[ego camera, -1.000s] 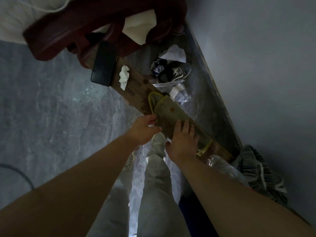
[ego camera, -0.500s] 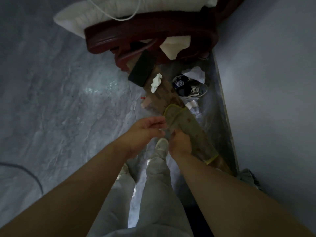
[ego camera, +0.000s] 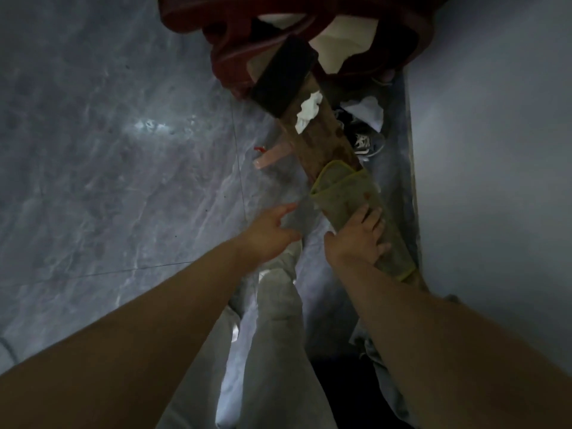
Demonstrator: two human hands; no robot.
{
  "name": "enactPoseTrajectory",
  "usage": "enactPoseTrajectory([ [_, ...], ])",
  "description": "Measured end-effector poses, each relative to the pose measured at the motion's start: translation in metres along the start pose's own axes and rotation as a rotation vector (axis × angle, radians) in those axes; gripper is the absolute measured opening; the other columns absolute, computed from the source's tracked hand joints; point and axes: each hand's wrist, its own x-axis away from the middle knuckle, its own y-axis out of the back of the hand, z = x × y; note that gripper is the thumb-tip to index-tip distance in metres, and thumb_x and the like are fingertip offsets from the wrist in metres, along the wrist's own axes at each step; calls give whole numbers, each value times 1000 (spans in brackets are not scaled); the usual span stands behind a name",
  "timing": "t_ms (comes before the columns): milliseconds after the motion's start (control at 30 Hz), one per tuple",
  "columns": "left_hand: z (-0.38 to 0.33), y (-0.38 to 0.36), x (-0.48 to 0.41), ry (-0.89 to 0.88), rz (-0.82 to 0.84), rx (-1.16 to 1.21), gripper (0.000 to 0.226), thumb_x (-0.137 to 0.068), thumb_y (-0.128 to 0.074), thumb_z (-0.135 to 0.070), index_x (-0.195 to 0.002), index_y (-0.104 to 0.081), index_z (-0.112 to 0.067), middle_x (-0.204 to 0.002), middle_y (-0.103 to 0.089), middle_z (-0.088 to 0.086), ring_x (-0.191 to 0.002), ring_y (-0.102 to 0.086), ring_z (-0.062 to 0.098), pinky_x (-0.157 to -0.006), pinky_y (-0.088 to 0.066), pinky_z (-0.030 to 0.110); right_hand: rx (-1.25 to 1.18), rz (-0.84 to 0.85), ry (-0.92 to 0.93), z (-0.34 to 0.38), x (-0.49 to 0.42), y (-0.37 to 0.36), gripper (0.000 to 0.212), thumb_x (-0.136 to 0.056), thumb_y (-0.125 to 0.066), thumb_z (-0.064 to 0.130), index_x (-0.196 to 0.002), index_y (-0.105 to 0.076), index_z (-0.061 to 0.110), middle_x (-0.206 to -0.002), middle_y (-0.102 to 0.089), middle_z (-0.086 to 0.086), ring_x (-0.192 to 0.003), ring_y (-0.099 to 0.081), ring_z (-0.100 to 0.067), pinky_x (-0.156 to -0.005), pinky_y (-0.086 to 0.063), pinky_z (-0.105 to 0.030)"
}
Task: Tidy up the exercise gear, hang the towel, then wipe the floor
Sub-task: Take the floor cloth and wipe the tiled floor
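An olive towel (ego camera: 346, 196) with a yellow hem lies folded along a narrow wooden plank (ego camera: 318, 140) that runs beside the wall. My right hand (ego camera: 356, 236) rests flat on the towel's near half, fingers spread. My left hand (ego camera: 269, 230) hovers over the floor just left of the plank, fingers relaxed, holding nothing. The towel's far end curls up in a loop.
A black phone (ego camera: 283, 77) and a crumpled white tissue (ego camera: 308, 114) lie on the plank's far end. A dark red wooden chair (ego camera: 235, 35) stands behind. Sneakers (ego camera: 365, 140) sit between plank and wall (ego camera: 495, 181). A pink object (ego camera: 270, 156) lies on the grey marble floor (ego camera: 108, 165).
My left hand has let go of the towel's edge and drawn back to the left. My right hand has opened flat and slid onto the towel. The view swung left.
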Motion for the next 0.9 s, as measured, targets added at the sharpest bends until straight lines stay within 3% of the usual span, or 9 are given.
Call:
enactPoseTrajectory([
  [67, -7, -17, -19, 32, -51, 78, 48, -93, -64, -11, -138, -51, -21, -121, -48, -5, -116, -50, 15, -94, -44, 26, 3, 21, -20, -8, -1, -3, 109, -85, -64, 56, -156, 4, 10, -165, -1, -16, -151, -6, -37, -111, -22, -68],
  [133, -9, -34, -43, 23, -210, 4, 16, -93, -65, -16, -105, -58, -24, -105, -54, -4, -103, -52, 17, -87, -43, 29, 11, 48, -16, -13, -5, -5, 109, -85, -64, 55, -156, 5, 10, -164, -1, -16, -151, -5, -38, -111, -22, -67],
  [167, -9, -41, -56, 23, -291, -15, 14, -92, -66, -20, -102, -57, -23, -105, -58, 1, -103, -55, 21, -88, -43, 31, 21, 54, -4, -14, -7, -7, 109, -86, -64, 55, -156, 6, 9, -164, -1, -16, -150, -6, -38, -111, -22, -67],
  [300, -15, -63, -92, 112, -364, 83, 62, -90, -71, -30, -140, -45, -4, -130, -60, 13, -122, -56, 29, -97, -42, 29, 23, 65, 18, -16, -14, -13, 109, -87, -64, 53, -155, 8, 8, -163, 1, -19, -150, -6, -39, -111, -25, -64],
  [400, -16, -72, -106, 138, -485, 70, 31, -85, -76, -28, -109, -65, -13, -104, -71, 9, -104, -66, 26, -90, -51, 31, 43, 32, 20, -16, -15, -19, 106, -88, -62, 52, -155, 5, 6, -162, -2, -21, -149, -9, -41, -111, -28, -61],
  [467, -18, -75, -107, 120, -524, 50, 17, -83, -78, -23, -90, -64, -16, -89, -68, 3, -92, -66, 23, -83, -53, 31, 39, 0, 16, -17, -14, -21, 103, -89, -63, 49, -155, 2, 5, -162, -6, -22, -148, -13, -41, -110, -29, -60],
  [633, -26, -78, -113, 143, -479, 73, 67, -85, -77, -28, -139, -46, -5, -136, -54, 15, -125, -52, 31, -100, -44, 32, 36, -11, 34, -20, -13, -18, 99, -91, -62, 49, -156, -1, 7, -162, -8, -21, -147, -15, -40, -110, -31, -58],
  [800, -24, -80, -115, 154, -516, 143, 21, -87, -73, -20, -104, -63, -15, -107, -66, 7, -94, -62, 21, -72, -44, 23, 35, -17, 31, -20, -14, -21, 105, -86, -67, 51, -156, -2, 7, -161, -10, -21, -147, -17, -40, -110, -31, -58],
  [900, -24, -77, -104, 132, -472, 354, 17, -85, -72, -10, -85, -56, -17, -88, -64, 6, -74, -64, 17, -52, -53, 21, 35, -42, 27, -20, -10, -22, 112, -80, -71, 57, -155, -5, 7, -160, -14, -21, -146, -20, -39, -110, -31, -58],
])
